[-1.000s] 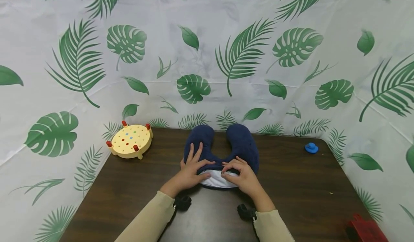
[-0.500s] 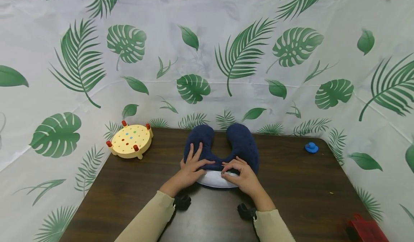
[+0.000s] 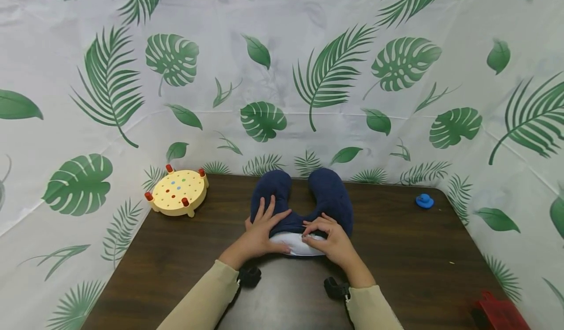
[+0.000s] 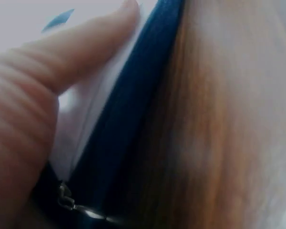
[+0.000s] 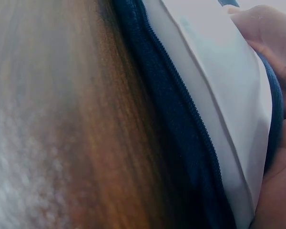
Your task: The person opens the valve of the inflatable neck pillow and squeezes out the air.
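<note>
A navy U-shaped neck pillow (image 3: 328, 193) lies on the table with its two ends pointing away. Along its near curve the zipper (image 5: 200, 126) is undone, baring the white inner pillow (image 3: 296, 243). My left hand (image 3: 257, 234) rests with fingers spread on the pillow's left side, its thumb laid across the white part. At the left end of the opening a metal zipper pull (image 4: 66, 198) shows in the left wrist view. My right hand (image 3: 332, 242) pinches with thumb and index finger at the upper edge of the opening, its other fingers on the navy cover.
A round yellow pegboard toy (image 3: 178, 190) with red-tipped legs stands at the back left of the dark wooden table (image 3: 396, 271). A small blue rubber duck (image 3: 424, 201) sits back right. A red object (image 3: 500, 313) is at the front right corner. Leaf-print cloth (image 3: 282, 75) hangs behind.
My left thumb has drawn up to the cover's edge and then come down again, further across the white inner pillow. The right hand and the neck pillow have stayed nearly still.
</note>
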The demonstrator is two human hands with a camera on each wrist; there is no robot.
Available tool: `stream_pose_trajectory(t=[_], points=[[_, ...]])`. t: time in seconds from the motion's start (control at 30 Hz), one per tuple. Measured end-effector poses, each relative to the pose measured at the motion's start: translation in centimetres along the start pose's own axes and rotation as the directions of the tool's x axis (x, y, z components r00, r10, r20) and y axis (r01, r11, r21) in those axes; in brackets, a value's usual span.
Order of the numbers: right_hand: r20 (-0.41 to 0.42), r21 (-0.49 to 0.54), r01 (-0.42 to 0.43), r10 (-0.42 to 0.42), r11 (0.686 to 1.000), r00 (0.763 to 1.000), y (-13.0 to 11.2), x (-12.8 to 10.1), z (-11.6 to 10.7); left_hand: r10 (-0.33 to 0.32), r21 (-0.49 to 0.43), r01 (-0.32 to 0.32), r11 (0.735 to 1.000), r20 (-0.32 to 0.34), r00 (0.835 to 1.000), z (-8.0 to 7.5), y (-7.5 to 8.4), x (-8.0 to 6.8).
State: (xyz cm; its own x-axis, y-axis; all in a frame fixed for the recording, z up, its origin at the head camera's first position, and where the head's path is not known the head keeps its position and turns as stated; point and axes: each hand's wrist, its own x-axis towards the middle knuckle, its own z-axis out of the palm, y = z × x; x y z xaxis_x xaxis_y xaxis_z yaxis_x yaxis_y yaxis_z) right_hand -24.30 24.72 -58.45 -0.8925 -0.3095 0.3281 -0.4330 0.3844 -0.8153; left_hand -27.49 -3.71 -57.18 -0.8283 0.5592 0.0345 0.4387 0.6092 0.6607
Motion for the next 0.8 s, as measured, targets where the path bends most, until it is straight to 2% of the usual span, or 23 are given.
stream_pose_trajectory(t=[0.13, 0.33, 0.53, 0.8], points=[[0.005, 0.004, -0.002, 0.002, 1.000, 1.000, 0.06, 0.06, 0.00, -0.007, -0.009, 0.007, 1.000, -0.059, 0.998, 0.15, 0.27, 0.02], [-0.006, 0.000, 0.015, -0.015, 1.000, 1.000, -0.01, 0.22, -0.14, -0.021, 0.059, 0.030, 0.998, -0.135, 0.991, 0.52, 0.58, 0.42], [-0.010, 0.013, 0.011, -0.011, 1.000, 1.000, -0.28, 0.25, -0.23, -0.028, 0.074, 0.039, 0.996, -0.143, 0.989, 0.67, 0.58, 0.57], [-0.017, 0.022, 0.027, -0.026, 0.999, 1.000, -0.59, 0.21, -0.25, -0.003, 0.092, 0.016, 0.996, -0.142, 0.990, 0.51, 0.64, 0.48]])
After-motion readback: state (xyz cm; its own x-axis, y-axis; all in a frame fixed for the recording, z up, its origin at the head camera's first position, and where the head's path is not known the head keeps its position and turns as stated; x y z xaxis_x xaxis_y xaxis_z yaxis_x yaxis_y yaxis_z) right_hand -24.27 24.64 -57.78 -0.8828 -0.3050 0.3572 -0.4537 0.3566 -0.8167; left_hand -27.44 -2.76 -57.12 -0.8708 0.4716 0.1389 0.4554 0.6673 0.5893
